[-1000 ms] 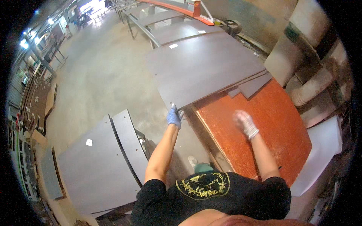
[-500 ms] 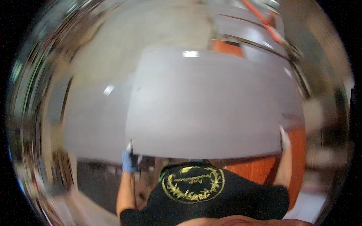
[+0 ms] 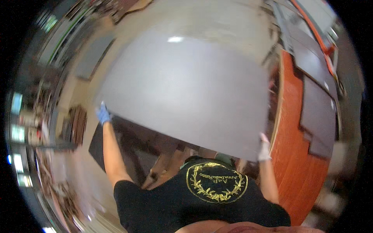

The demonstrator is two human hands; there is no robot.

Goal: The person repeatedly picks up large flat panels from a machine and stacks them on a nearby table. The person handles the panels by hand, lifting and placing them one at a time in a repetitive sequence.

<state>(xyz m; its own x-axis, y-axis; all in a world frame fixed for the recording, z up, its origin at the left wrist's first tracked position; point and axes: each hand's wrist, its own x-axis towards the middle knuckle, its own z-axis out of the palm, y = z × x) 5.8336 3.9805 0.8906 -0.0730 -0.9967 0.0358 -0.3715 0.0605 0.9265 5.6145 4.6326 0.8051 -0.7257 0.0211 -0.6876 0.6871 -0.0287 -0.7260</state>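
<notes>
A large flat grey panel (image 3: 186, 85) spans the middle of the view, held out in front of me and slanting down toward the right. My left hand (image 3: 103, 115), in a blue glove, grips its left near corner. At the right near corner, my right hand (image 3: 265, 150) in a pale glove is closed on the panel's edge. Most of the fingers of both hands lie under or behind the board.
To the right is a reddish-orange wooden surface (image 3: 291, 167) with smaller grey panels (image 3: 318, 112) on it. An orange bar (image 3: 316, 35) runs above them. Brown stacked pieces (image 3: 79, 124) stand at the left, and a dark panel (image 3: 128, 143) lies below the held one.
The grey panel has swung left, away from the orange surface, and now tilts with its left side farther out. Both hands moved with it, and my view has turned.
</notes>
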